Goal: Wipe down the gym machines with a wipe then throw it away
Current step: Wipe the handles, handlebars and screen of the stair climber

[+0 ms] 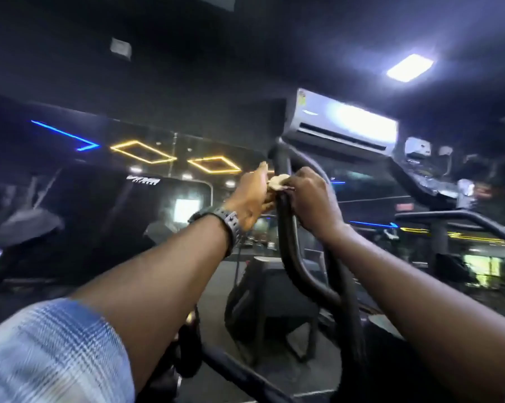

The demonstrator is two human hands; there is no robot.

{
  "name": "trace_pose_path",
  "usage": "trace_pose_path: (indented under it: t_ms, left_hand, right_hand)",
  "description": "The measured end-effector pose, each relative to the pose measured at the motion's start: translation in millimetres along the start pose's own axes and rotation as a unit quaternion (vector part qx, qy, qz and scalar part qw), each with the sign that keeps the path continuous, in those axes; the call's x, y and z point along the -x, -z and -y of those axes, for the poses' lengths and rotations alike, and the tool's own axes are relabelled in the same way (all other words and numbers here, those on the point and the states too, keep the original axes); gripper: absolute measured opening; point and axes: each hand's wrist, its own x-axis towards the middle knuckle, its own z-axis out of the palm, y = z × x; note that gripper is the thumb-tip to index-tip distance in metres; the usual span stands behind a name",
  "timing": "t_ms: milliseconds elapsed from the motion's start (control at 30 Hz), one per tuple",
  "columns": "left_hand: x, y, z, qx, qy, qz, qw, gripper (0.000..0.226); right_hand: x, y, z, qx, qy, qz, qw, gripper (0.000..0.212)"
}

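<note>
A black curved handle bar (287, 245) of a gym machine rises in front of me. Near its top sits a crumpled pale wipe (277, 181), pressed against the bar. My left hand (252, 196), with a grey watch on the wrist, holds the wipe from the left side. My right hand (312, 199) pinches the wipe from the right, its fingers curled close to the bar. Both arms reach forward and up. Part of the wipe is hidden between the hands and the bar.
An air conditioner (344, 126) hangs on the wall right behind the bar's top. More black machine rails (463, 216) run at the right, and another bar (239, 370) crosses low in front. A dark machine (106, 210) stands at the left.
</note>
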Motion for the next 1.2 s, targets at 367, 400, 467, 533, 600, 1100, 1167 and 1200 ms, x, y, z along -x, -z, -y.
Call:
trace_pose_path:
  t_ms: [367,400,467,533,600,1100,1167,1200]
  left_hand:
    - [-84,27,-37,0.079,0.140,0.079,0.984,0.042]
    - [-90,30,-39,0.089,0.152,0.092,0.980,0.042]
    - [-98,35,-43,0.107,0.180,0.112,0.971,0.043]
    - [-102,37,-49,0.124,0.199,0.118,0.965,0.042]
    - [-106,40,-53,0.152,0.221,0.111,0.957,0.041]
    - [-102,54,-63,0.228,0.287,0.090,0.926,0.058]
    - [-101,54,-65,0.224,0.283,0.087,0.928,0.055]
    - [-101,53,-65,0.219,0.281,0.087,0.931,0.054]
  right_hand:
    - [-97,11,20,0.041,-0.111,0.083,0.989,0.015]
    - [-109,9,21,0.032,-0.143,0.060,0.987,0.012]
    - [-128,5,22,-0.003,-0.203,0.031,0.979,0.012]
    - [-140,2,22,-0.003,-0.195,0.056,0.979,0.017]
    - [-157,4,21,0.033,-0.141,0.150,0.978,0.024]
    - [-196,8,37,0.233,-0.048,0.393,0.888,0.019]
    - [-203,-3,38,0.221,-0.077,0.355,0.905,0.017]
    - [-202,-7,38,0.215,-0.084,0.355,0.906,0.016]
